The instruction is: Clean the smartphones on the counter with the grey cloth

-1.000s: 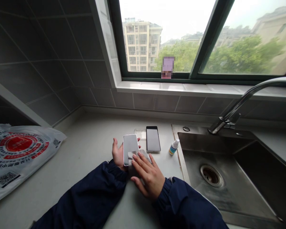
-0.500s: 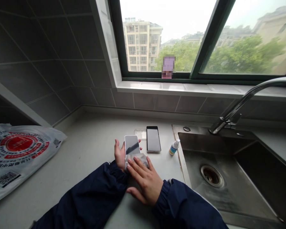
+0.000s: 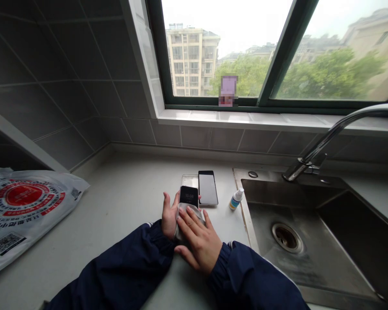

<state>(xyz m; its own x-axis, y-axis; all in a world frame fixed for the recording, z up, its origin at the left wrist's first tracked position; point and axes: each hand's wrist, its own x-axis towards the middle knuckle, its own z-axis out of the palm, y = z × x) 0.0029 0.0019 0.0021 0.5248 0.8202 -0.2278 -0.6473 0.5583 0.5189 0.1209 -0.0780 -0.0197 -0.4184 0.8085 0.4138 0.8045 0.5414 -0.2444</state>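
Observation:
My left hand (image 3: 170,215) supports a smartphone (image 3: 189,194) from below, its thumb raised away from the edge. The phone's dark screen shows the time 15:08. A grey cloth (image 3: 181,230) covers the lower part of the screen. Lying over the cloth, my right hand (image 3: 198,241) presses it against the phone with fingers stretched out. Just behind them a second phone (image 3: 208,187) rests on the counter, beside a clear phone case (image 3: 189,178) partly hidden by the held phone. A small white spray bottle (image 3: 236,199) with a blue and yellow label stands upright to the right.
A steel sink (image 3: 261,228) with a chrome faucet (image 3: 323,137) is set into the white counter (image 3: 123,189) on the right. At the left edge lies a white plastic bag (image 3: 29,211) with red print. A window sill (image 3: 207,116) runs along the back wall.
The held phone and my left hand have shifted slightly right. Its screen, bright with reflection before, now looks dark with the time showing. My right hand stays on the cloth.

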